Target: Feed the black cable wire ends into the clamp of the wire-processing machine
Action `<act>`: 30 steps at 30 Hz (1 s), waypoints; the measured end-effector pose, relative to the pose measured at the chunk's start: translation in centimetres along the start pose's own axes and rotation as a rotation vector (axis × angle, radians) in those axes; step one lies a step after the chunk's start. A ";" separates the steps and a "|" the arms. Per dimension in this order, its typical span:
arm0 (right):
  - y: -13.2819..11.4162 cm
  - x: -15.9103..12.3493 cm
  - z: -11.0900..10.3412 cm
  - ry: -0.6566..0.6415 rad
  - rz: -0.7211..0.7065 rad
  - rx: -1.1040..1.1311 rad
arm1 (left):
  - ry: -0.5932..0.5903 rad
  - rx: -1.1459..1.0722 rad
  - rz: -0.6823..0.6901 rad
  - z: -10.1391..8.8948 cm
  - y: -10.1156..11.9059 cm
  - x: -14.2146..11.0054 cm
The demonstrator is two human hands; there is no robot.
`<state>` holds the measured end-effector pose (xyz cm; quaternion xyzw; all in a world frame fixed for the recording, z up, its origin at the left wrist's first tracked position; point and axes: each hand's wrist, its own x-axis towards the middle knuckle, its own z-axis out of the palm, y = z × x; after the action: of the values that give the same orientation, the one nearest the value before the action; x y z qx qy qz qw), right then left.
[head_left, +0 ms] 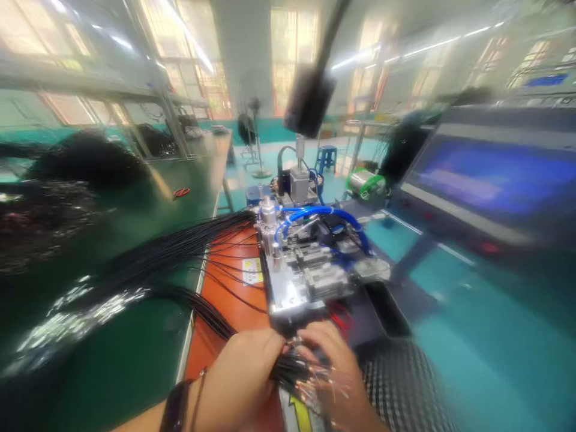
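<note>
Left hand grips black wire bundle; right hand pinches its ends.

Green workbench, orange mat, bundled black wires, red-handled scissors

Long loose bundle of thin black wires, ends glinting

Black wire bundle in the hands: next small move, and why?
Probably tease a few wires out first: the left hand and right hand are both on the black wire bundle, its shiny ends splay loosely, and the metal bench machine sits just ahead.
</note>
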<state>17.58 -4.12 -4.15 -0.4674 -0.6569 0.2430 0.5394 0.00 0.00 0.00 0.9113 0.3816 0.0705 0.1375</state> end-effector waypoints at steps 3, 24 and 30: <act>0.3 0.2 -0.4 -0.001 0.010 -0.014 | 0.046 0.035 -0.046 0.2 0.2 -0.2; -0.9 -0.5 0.0 0.003 -0.028 -0.095 | 0.347 0.132 0.050 0.8 0.7 -0.3; -1.5 0.1 0.6 -0.093 0.085 -0.059 | 0.411 0.149 0.097 1.1 0.7 -0.4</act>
<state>16.49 -4.59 -3.01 -0.4987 -0.6676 0.2677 0.4837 0.42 -0.97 -0.88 0.9027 0.3615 0.2328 -0.0144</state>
